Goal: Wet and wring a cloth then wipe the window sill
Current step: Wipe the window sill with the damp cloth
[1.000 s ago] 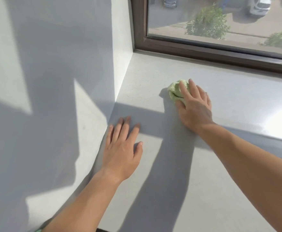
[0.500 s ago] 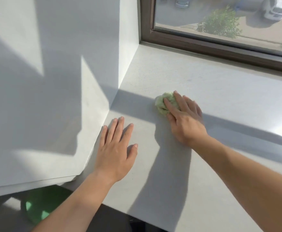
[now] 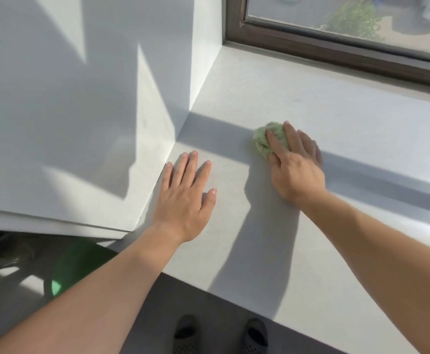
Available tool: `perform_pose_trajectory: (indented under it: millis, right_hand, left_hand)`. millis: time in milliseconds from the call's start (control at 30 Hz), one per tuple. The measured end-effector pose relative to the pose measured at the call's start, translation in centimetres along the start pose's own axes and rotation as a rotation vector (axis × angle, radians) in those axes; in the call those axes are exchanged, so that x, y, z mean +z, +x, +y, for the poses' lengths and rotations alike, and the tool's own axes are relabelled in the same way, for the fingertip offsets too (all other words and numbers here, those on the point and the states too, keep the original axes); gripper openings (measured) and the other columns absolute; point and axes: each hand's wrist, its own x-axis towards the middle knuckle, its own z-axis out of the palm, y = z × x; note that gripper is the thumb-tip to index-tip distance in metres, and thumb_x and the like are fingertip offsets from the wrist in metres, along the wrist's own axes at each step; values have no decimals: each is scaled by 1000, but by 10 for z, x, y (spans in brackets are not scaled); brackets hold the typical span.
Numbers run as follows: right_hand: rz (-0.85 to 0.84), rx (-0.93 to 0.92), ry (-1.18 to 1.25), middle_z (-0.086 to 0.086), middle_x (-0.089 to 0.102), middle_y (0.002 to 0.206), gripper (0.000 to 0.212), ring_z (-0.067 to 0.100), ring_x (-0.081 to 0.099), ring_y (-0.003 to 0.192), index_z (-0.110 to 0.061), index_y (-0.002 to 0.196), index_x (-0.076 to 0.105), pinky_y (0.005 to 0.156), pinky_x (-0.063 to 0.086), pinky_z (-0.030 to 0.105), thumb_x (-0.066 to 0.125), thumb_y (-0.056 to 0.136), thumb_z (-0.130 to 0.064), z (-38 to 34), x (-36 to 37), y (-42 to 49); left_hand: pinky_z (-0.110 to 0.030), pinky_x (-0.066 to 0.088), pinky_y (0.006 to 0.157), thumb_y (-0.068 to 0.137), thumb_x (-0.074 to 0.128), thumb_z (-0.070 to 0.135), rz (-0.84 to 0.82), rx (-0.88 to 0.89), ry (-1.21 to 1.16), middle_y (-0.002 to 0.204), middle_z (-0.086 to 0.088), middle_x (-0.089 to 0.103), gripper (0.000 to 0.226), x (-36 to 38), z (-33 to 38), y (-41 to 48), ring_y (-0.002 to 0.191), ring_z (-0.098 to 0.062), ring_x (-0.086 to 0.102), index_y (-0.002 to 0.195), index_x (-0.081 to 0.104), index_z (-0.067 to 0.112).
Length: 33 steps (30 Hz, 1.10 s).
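Wiping stage judged under way: green cloth [image 3: 268, 139] bunched and pressed on window sill [image 3: 298, 93] beneath right hand [image 3: 296, 169], left hand [image 3: 185, 198] laid flat, fingers spread; much sill apparently unwiped.

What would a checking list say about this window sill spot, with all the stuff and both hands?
Surface: pale window sill, part sunlit, part in shadow; no dirt or wetness can be made out.
Job's things: bunched light green cloth on the sill.
Clutter: nothing seen on the sill.
Grippers: right hand presses the cloth down, fingers across it; left hand lies flat and empty on the sill, fingers spread.
Cables: nothing seen.
Surroundings: brown window frame behind; white wall at left; green object below the sill, unclear what; two dark slippers on the floor.
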Motion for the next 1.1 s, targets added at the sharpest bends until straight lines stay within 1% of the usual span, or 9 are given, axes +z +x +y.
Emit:
perform_pose_trajectory:
  millis: [100, 333, 400, 500, 567, 800, 867, 1000, 1100]
  right_hand:
    - [43, 150, 17, -3, 7, 165, 53, 29, 11, 147, -43, 152, 24, 120, 9, 47, 32, 100, -34, -13, 1, 4]
    - [-14, -262, -38, -3, 20, 163, 51, 30, 19, 147, -42, 149, 32, 121, 11, 46, 40, 99, -39, -50, 27, -101]
    - [-13, -177, -55, -4, 17, 163, 49, 29, 16, 148, -44, 149, 30, 121, 8, 44, 37, 101, -39, -36, 23, -85]
    - [77, 168, 16, -2, 14, 164, 49, 30, 15, 147, -43, 149, 30, 120, 9, 46, 36, 101, -37, -40, 21, -62]
    - [106, 212, 23, -1, 14, 164, 50, 31, 14, 147, -41, 150, 30, 120, 11, 49, 35, 101, -36, -70, 27, -70]
    - [38, -290, -38, -4, 26, 161, 48, 29, 28, 146, -42, 147, 39, 118, 22, 48, 44, 99, -39, -99, 44, -159]
    - [28, -210, -60, -4, 25, 162, 48, 29, 26, 146, -45, 148, 36, 119, 20, 47, 39, 100, -41, -78, 38, -149]
    - [126, 267, 21, -1, 15, 164, 51, 31, 16, 147, -41, 150, 31, 120, 14, 47, 42, 100, -36, -102, 43, -133]
    - [101, 100, 0, 0, 17, 164, 52, 30, 17, 148, -40, 150, 31, 120, 14, 47, 42, 100, -36, -141, 56, -157]
  left_hand:
    - [-47, -5, 122, 97, 11, 47, 0, -6, -38, 167, -6, 3, 65, -3, -2, 1, 152, -18, -8, 157, 17, 22]
    - [-42, -11, 121, 95, 11, 43, -78, 82, -130, 167, -4, -2, 67, -5, -18, -4, 151, -14, -13, 157, 14, 18]
    - [-43, -9, 122, 96, 9, 48, -86, 115, -78, 167, -3, -3, 66, -7, -28, -13, 151, -15, -13, 157, 14, 21]
    - [-46, -8, 122, 96, 1, 56, -110, 133, -42, 167, -1, -6, 68, -10, -38, -32, 151, -15, -16, 157, 13, 27]
    - [-44, -6, 122, 95, -6, 60, -93, 153, -91, 167, 0, -3, 73, -14, -47, -40, 151, -13, -14, 157, 16, 27]
    - [-40, -3, 123, 93, -9, 64, -33, 166, -257, 166, 4, 10, 83, -15, -59, -39, 152, -7, -4, 155, 29, 23]
    - [-39, -5, 123, 93, -6, 64, -43, 153, -258, 166, 5, 9, 82, -15, -58, -38, 151, -7, -5, 154, 31, 23]
    - [-36, -10, 122, 89, 1, 68, -69, 88, -347, 166, 7, 10, 81, -18, -54, -29, 151, -5, -4, 150, 38, 28]
    - [-36, -14, 120, 83, 3, 73, -114, 1, -439, 166, 8, 10, 82, -22, -44, -23, 149, -3, -8, 144, 44, 36]
